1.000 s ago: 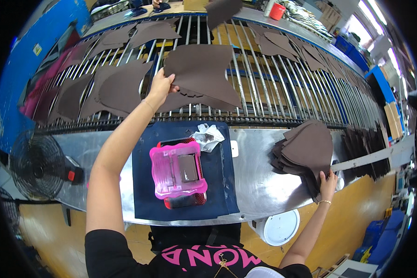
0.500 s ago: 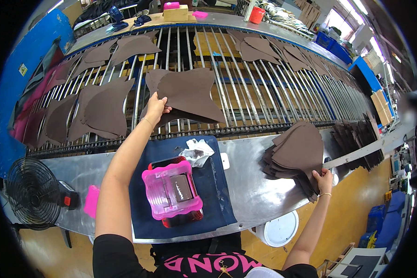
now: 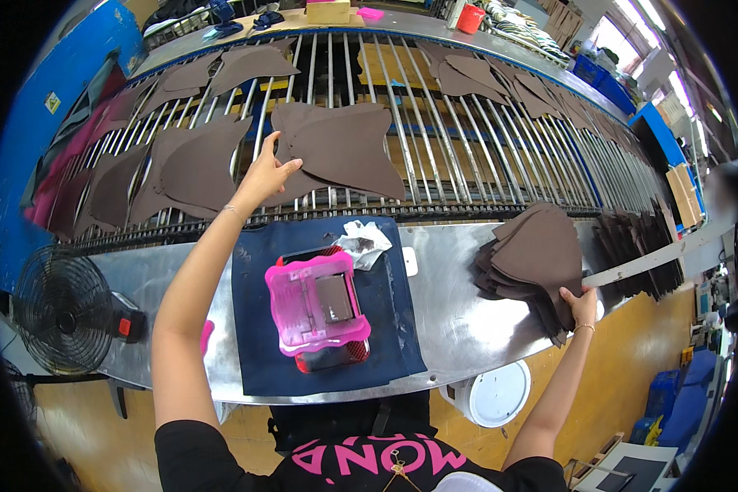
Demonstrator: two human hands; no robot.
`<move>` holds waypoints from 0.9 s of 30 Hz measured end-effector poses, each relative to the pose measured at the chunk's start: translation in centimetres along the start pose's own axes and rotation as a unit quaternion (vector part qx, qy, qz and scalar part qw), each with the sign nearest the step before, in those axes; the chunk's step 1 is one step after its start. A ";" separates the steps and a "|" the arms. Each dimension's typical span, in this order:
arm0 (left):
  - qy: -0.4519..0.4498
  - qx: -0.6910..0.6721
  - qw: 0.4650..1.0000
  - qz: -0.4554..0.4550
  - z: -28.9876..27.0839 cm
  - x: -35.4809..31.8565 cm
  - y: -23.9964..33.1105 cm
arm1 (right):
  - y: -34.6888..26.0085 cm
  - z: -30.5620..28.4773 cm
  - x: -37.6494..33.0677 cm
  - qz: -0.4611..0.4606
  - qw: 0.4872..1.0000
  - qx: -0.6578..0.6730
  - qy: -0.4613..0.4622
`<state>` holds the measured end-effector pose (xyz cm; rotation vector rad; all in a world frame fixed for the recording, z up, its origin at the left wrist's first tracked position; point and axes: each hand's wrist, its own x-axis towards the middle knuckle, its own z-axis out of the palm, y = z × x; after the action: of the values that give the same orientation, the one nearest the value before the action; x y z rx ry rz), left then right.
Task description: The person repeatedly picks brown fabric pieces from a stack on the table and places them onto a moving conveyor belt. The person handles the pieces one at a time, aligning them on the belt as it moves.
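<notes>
A brown cut piece (image 3: 336, 152) with a notched, winged outline lies flat on the metal rod rack (image 3: 467, 156), far of the desk's middle. The left hand (image 3: 264, 174) reaches out to it with fingers spread, its grip released, fingertips touching the piece's left edge. More brown pieces lie on the rods to the left (image 3: 193, 164) and along the far side (image 3: 484, 78).

On the right, the right hand (image 3: 580, 305) pinches the near edge of a stack of brown pieces (image 3: 533, 262) that rests on the steel desk (image 3: 459, 316); its grip is clenched on the stack. Another row of dark pieces (image 3: 631, 246) lies further right.

Near the middle, a dark blue mat (image 3: 254, 328) covers the desk and carries a pink plastic box (image 3: 316, 303), with crumpled white paper (image 3: 365, 242) just beyond it. A black fan (image 3: 61, 307) stands at the near left, and a white bucket (image 3: 494, 394) sits below the desk's near edge.
</notes>
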<state>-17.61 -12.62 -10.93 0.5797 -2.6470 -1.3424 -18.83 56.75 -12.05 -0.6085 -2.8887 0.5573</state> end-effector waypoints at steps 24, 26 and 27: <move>-0.032 -0.246 0.959 0.138 -10.3 -19.6 12.0 | -30.0 -4.6 -21.0 -0.393 0.741 0.512 -0.184; 0.076 -0.205 0.962 0.162 -13.0 -21.1 10.7 | -31.4 -2.5 -21.9 -0.446 0.720 0.489 -0.208; 0.129 -0.188 0.958 0.173 -14.1 -21.9 10.2 | -33.0 -1.8 -23.9 -0.403 0.666 0.573 -0.257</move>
<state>3.48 -9.36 7.15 0.2103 -2.0869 -1.4844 -8.69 19.37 0.86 1.0730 -1.9989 2.2045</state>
